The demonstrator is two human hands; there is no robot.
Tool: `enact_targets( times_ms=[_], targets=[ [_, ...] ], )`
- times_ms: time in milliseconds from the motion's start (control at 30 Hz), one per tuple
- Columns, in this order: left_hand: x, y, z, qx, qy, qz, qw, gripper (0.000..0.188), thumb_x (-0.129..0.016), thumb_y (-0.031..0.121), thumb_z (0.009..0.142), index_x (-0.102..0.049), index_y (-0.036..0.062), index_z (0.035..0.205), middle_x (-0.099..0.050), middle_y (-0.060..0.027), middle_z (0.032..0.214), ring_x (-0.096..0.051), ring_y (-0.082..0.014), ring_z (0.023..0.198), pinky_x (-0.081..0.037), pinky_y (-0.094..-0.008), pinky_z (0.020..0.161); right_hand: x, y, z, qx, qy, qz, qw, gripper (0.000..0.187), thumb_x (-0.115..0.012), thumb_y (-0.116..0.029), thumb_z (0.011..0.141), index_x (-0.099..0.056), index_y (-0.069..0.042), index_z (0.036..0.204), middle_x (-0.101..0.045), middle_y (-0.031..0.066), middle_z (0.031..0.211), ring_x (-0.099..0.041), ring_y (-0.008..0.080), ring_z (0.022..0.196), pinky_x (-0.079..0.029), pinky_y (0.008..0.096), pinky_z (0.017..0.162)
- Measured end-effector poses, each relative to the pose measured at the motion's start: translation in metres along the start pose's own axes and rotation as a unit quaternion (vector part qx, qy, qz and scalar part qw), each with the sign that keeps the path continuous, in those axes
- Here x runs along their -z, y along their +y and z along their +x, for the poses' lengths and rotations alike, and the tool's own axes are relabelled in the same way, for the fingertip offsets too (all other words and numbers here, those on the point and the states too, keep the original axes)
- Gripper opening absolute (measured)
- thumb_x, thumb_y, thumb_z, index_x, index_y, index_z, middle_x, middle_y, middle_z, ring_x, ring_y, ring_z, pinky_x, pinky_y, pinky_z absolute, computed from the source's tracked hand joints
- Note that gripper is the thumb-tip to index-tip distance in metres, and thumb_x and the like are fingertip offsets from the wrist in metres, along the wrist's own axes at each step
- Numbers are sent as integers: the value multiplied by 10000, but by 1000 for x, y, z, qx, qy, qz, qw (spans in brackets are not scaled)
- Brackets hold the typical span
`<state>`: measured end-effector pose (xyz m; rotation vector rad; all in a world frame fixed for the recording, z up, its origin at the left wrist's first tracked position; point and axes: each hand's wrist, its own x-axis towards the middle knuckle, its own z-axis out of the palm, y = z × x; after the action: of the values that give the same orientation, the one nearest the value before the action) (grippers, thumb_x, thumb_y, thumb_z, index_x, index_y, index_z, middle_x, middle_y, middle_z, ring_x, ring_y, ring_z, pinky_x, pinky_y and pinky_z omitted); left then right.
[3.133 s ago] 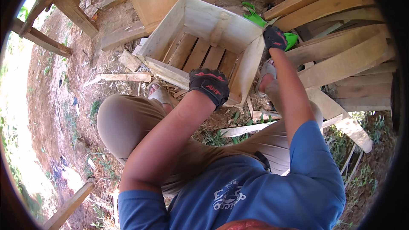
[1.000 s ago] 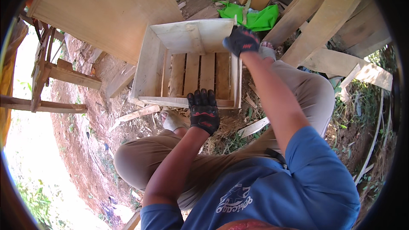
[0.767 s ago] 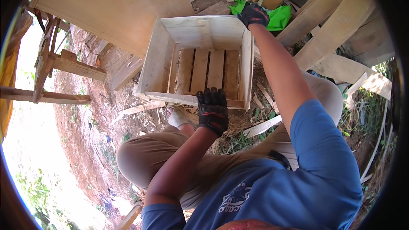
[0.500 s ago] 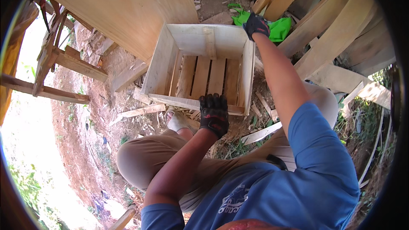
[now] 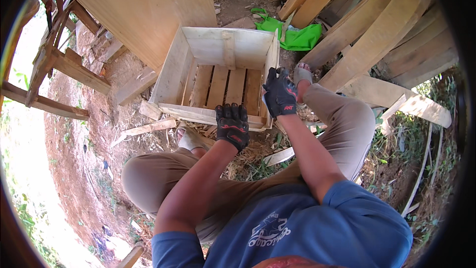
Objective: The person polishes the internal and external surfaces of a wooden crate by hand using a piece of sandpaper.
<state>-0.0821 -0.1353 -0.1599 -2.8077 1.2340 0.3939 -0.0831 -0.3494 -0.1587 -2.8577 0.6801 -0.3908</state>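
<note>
A pale wooden crate point(image 5: 207, 45) with an open top and a slatted bottom stands on the ground in front of me. My left hand point(image 5: 232, 128), in a black glove with red marks, holds the near wall with its fingers hooked over the rim; its thumb is hidden. At the right wall close to the near corner is my right hand point(image 5: 280, 93), gloved the same way. Its fingers are bent around the rim there, and their undersides are out of sight.
A large wooden panel point(image 5: 134, 10) leans behind the crate at the left. Long boards point(image 5: 372, 32) are piled at the right. Bright green cloth or bag point(image 5: 302, 38) lies beyond the crate's far right corner. Wood scraps point(image 5: 148, 128) litter the dirt around my feet.
My right hand has come back from the crate's far right corner to its near right side. The left hand stays on the near rim. My view has shifted slightly.
</note>
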Motion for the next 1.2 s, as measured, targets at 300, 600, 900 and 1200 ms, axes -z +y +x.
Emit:
enact_targets(
  times_ms=[300, 600, 900, 1200],
  targets=[
    [-7, 6, 1, 5, 31, 0, 1000, 745, -533, 286, 956, -378, -12, 1621, -415, -280, 1630, -364, -449, 1528, -131, -667, 1282, -19, 23, 86, -82, 87, 73, 990, 635, -666, -404, 958, -438, -20, 1408, -729, 268, 1112, -705, 478, 999, -546, 565, 846],
    [-9, 6, -3, -9, 133, -32, 991, 651, -538, 228, 930, -497, -41, 1522, -489, -301, 1535, -455, -480, 1436, -245, -680, 1243, -44, 65, 245, -115, 32, -20, 993, 646, -666, -474, 923, -544, -22, 1368, -705, 244, 1298, -671, 428, 1225, -512, 523, 1049],
    [-13, 1, -2, -21, 121, -41, 992, 739, -591, 273, 886, -456, -55, 1534, -481, -308, 1532, -454, -495, 1425, -221, -701, 1234, -30, 43, 258, -221, 12, 56, 974, 626, -514, -533, 998, -568, -72, 1418, -659, 213, 1437, -626, 398, 1338, -483, 512, 1102],
    [-6, 3, 2, -12, 16, 10, 1000, 780, -572, 347, 937, -388, 16, 1619, -424, -266, 1617, -392, -468, 1498, -164, -686, 1259, -5, 12, 131, -233, -42, 83, 968, 569, -520, -525, 1032, -511, -83, 1390, -690, 223, 1339, -650, 402, 1276, -478, 515, 1081]
  ],
)
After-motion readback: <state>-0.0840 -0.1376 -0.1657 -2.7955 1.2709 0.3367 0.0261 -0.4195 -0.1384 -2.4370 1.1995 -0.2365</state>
